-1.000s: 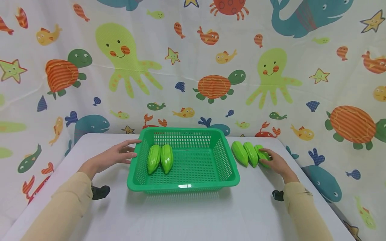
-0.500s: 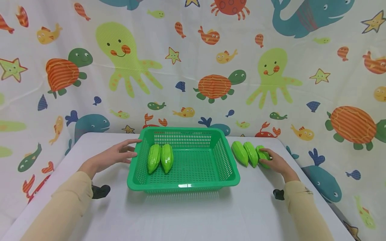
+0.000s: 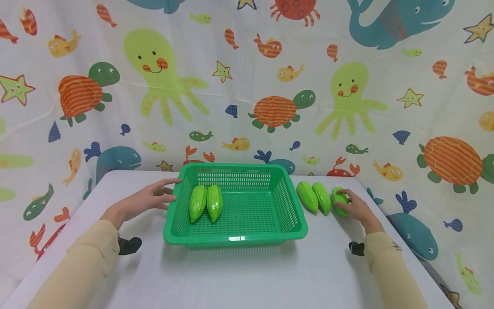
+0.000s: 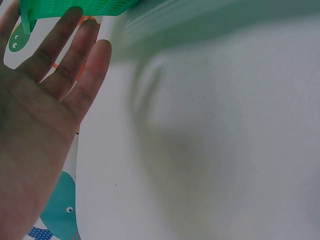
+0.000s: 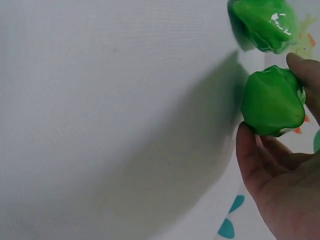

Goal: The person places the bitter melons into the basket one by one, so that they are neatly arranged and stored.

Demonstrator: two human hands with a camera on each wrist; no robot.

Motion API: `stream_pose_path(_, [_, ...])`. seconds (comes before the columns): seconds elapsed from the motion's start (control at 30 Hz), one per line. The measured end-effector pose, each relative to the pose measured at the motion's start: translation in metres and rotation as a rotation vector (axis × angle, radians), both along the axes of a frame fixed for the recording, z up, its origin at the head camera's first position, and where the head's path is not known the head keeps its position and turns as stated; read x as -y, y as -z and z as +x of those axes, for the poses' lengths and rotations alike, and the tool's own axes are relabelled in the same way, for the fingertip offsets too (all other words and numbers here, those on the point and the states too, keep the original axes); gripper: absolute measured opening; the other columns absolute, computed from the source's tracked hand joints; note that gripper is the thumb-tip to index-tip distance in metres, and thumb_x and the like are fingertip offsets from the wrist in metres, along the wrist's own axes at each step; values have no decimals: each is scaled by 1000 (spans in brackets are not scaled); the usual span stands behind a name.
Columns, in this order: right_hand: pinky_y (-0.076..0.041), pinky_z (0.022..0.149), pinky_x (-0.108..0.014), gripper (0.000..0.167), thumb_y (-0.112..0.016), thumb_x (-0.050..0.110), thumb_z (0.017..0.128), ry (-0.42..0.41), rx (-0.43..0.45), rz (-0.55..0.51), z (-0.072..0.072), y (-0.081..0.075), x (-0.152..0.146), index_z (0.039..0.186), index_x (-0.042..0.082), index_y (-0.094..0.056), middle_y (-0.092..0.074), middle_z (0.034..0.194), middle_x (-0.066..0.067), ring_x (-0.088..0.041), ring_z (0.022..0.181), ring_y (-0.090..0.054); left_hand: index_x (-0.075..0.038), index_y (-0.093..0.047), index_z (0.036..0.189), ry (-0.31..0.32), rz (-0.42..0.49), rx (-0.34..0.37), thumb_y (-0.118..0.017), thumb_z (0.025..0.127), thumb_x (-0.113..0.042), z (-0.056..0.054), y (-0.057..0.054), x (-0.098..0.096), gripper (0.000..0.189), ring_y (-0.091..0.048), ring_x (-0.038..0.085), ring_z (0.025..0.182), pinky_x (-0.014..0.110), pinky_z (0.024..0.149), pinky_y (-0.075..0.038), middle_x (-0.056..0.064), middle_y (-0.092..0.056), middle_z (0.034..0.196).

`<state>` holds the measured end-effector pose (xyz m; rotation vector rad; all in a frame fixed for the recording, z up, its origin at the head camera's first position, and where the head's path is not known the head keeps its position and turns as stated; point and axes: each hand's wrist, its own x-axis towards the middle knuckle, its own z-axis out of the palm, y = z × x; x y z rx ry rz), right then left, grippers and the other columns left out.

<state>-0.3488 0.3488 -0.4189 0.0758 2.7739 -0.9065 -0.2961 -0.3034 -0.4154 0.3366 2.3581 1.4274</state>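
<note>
My right hand (image 3: 359, 210) pinches a glossy green ridged fruit (image 5: 272, 102), star-fruit-like, between thumb and fingers at the table's right side. Two similar fruits lie side by side just left of it: the nearer one (image 3: 322, 198) and the farther one (image 3: 307, 197). A green plastic basket (image 3: 235, 240) with slotted walls stands mid-table. Inside, along its left side, rest two more such fruits, the left one (image 3: 197, 204) and the right one (image 3: 214, 204). My left hand (image 3: 140, 201) has its fingers extended, fingertips right at the basket's left rim.
The white table (image 3: 231, 283) backs onto a hanging curtain (image 3: 231, 64) printed with sea animals, which also covers both sides. Beige sleeves with dark wrist-worn devices cover both forearms.
The fruit in my right hand has shifted slightly and turned, and a gap now shows between it and the neighbouring fruit. My left hand and the basket stay in place.
</note>
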Motion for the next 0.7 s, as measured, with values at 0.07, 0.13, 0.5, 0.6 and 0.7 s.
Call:
stream_pose_path(0.07, [-31, 103, -69, 64, -59, 38, 97, 5, -11, -11, 0, -2, 0, 146, 6, -31, -25, 147, -36, -55, 131, -27, -29, -25, 154, 0, -2, 1, -57, 97, -42, 0, -1, 0, 67, -38, 42, 135, 52, 98, -48, 22, -33, 151])
stream_pose_path(0.13, [-32, 103, -69, 63, -57, 37, 98, 16, -20, -22, -1, -4, 0, 146, 6, -30, -24, 148, -36, -54, 131, -27, -29, -24, 154, -1, -8, 2, -57, 97, -42, 0, -1, 0, 67, -38, 42, 134, 52, 98, -48, 22, -33, 151])
stream_pose_path(0.5, [-40, 100, -63, 66, -57, 41, 98, 68, -137, -75, -7, -22, 13, 148, 9, -31, -29, 147, -32, -50, 128, -34, -29, -24, 155, -8, -24, 0, -57, 97, -44, 3, -4, -2, 68, -38, 43, 135, 53, 98, -48, 22, -34, 151])
stream_pose_path(0.6, [-41, 100, -62, 65, -58, 40, 98, 53, -185, -94, -8, -31, 21, 149, 9, -31, -29, 147, -33, -50, 129, -35, -29, -24, 155, -9, -27, -2, -57, 97, -44, 3, -4, -2, 68, -39, 42, 134, 52, 98, -48, 23, -34, 150])
stream_pose_path(0.7, [-41, 99, -63, 67, -58, 41, 98, 29, -216, -118, -7, -43, 30, 150, 11, -30, -28, 148, -35, -51, 130, -36, -29, -23, 155, -7, -27, -2, -57, 97, -43, 3, -4, -2, 68, -40, 42, 134, 52, 98, -48, 23, -33, 151])
